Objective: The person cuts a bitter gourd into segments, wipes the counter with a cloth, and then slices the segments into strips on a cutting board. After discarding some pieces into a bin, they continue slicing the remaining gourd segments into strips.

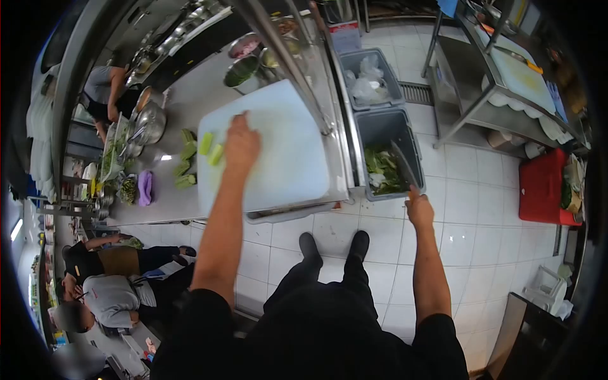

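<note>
My left hand (242, 144) is over the white cutting board (288, 158), fingers reaching down toward its surface with no object visible in them. Just left of it lie light green peeled vegetable pieces (206, 143). Several darker green chunks (185, 166) rest on the steel counter beside the board. Out to the right, my right hand (419, 209) grips the handle of a large kitchen knife (404, 163). Its blade is above a grey bin (413, 136) that contains leafy green scraps (381, 170).
Metal bowls (242, 69) of food stand behind the board. A purple cloth (145, 187) lies on the counter's left part. Another bin (396, 95) holds plastic bags. Right are a steel table (468, 114) and red container (538, 187). Other people (117, 297) are at left.
</note>
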Tool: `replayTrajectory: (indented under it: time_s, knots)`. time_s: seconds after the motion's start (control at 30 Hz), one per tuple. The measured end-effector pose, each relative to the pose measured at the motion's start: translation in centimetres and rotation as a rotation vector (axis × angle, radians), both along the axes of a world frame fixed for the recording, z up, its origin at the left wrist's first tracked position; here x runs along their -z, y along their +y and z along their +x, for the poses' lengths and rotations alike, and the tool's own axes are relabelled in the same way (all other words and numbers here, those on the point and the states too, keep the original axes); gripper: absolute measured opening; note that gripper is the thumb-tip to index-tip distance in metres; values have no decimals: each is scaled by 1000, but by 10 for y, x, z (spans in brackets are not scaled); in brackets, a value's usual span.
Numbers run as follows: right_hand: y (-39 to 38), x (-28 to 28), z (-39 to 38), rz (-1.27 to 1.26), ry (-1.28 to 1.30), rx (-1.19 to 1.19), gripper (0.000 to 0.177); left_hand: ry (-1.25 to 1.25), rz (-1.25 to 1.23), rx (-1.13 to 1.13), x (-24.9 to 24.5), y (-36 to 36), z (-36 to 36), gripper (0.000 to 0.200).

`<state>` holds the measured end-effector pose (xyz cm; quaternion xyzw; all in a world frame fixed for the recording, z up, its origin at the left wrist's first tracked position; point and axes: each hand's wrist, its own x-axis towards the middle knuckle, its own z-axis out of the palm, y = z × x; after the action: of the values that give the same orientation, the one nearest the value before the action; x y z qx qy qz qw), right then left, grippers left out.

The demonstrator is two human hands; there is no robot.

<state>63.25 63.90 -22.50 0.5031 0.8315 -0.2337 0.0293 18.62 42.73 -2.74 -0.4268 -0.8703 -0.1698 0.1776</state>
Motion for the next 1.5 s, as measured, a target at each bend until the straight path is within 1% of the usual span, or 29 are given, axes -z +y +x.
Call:
replayTrajectory:
  time_s: [0.03,0.1,0.13,0.2,0.27,0.43,0.53,0.6,0.67,0.73,0.8,0.83,0.87,0.9,0.93,0.97,1.0,1.03,1.07,1.1,1.13,1.17,1.23,1.27,1.37,1.4,1.43,1.47,1.5]
  knots:
    - [-5,26,13,25,9,-16,64,98,-81,-80,28,-11,-36,44]
    - [-21,59,39,-30,-205,-54,61,-21,-283,-120,51,-27,-76,42]
    - [-33,85,57,-38,-243,-45,62,-91,-301,-159,44,-17,-62,41]
    - [-57,64,84,-101,-197,-35,66,-225,-337,-253,13,-19,-23,38]
    - [-74,49,107,-161,-136,5,68,-182,-234,-87,18,-39,15,34]
    - [-115,-4,149,-350,22,217,66,-427,-137,74,3,-26,115,39]
    - [-132,-19,161,-397,234,350,62,-537,-42,250,-13,18,166,39]
    - [-134,-29,159,-415,297,402,62,-412,-9,415,-20,58,184,31]
    - [-133,-38,160,-400,315,402,61,-414,-195,394,-36,97,189,28]
    - [-125,-45,158,-347,306,357,60,-365,-189,476,-61,116,199,29]
    - [-124,-54,157,-277,401,369,58,-487,-100,831,-116,114,231,31]
    - [-123,-58,157,-244,447,373,57,-614,-147,1018,-143,114,251,37]
    - [-120,-62,156,-276,444,430,54,-707,-131,1134,-172,98,275,36]
    - [-110,-58,162,-386,325,395,53,-807,-172,1316,-208,84,294,36]
    - [-95,-57,172,-490,199,357,53,-761,165,1534,-206,72,314,37]
    - [-89,-60,166,-484,284,362,53,-849,-218,1640,-256,70,313,40]
    - [-83,-67,158,-479,368,364,53,-551,-719,1722,-291,85,340,40]
    - [-94,-92,141,-374,662,405,52,-700,-673,1704,-314,78,343,39]
    - [-90,-115,128,-329,612,370,52,-850,-626,1683,-332,70,345,38]
    - [-85,-129,121,-331,577,321,51,-901,-537,1655,-334,63,348,37]
    - [-83,-141,115,-336,541,275,50,-949,-447,1627,-336,56,351,37]
    - [-82,-154,109,-341,503,231,50,-898,-318,1594,-327,49,363,36]
    - [-86,-178,91,-327,528,164,45,-908,-307,1540,-329,42,361,36]
    - [-89,-181,86,-342,553,133,44,-976,-416,1517,-340,42,352,36]
    - [-91,-179,77,-322,632,-49,43,-1117,-528,1386,-388,15,306,37]
    - [-92,-196,68,-399,563,-65,42,-1161,-428,1376,-387,5,296,37]
    - [-94,-194,61,-333,591,-161,40,-1199,-328,1369,-386,-6,286,38]
    - [-98,-202,50,-364,550,-167,39,-1237,-121,1384,-362,-15,279,38]
    - [-101,-213,39,-402,501,-176,39,-1268,-15,1382,-350,-23,277,38]
